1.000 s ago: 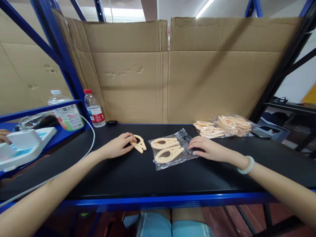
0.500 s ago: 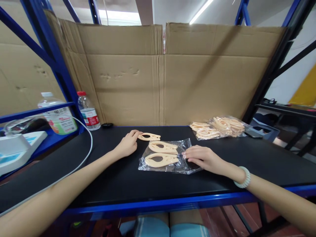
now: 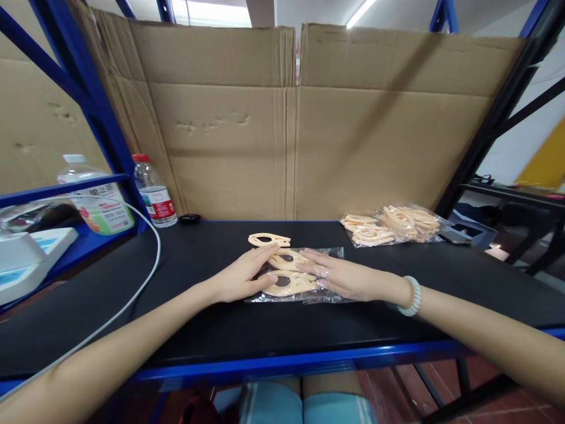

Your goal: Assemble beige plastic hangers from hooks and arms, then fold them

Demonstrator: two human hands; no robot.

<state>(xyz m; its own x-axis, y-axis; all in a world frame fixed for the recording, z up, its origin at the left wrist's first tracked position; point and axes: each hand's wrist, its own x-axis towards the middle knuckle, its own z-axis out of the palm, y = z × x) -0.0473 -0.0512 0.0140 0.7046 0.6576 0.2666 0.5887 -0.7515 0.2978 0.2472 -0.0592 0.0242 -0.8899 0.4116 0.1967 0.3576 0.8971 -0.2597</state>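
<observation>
A clear plastic bag lies flat in front of me with two beige pieces on or in it, which look like folded plastic hangers. My left hand rests over the bag's left side, thumb and fingers apart, fingertips touching the upper hanger and thumb on the lower hanger. From the right, my right hand lies over the bag with its fingers stretched out, tips on the hangers' right ends. Just behind the bag, a third beige hanger lies loose on the black table.
Bagged beige hangers are piled at the back right, beside a phone. A red-capped water bottle and a small black object stand at the back left. A white cable crosses the left side. Cardboard walls the back.
My left hand has left the loose hanger and moved right and nearer, onto the bag. My right hand has slid left over the bag and its hangers. The view has tilted slightly.
</observation>
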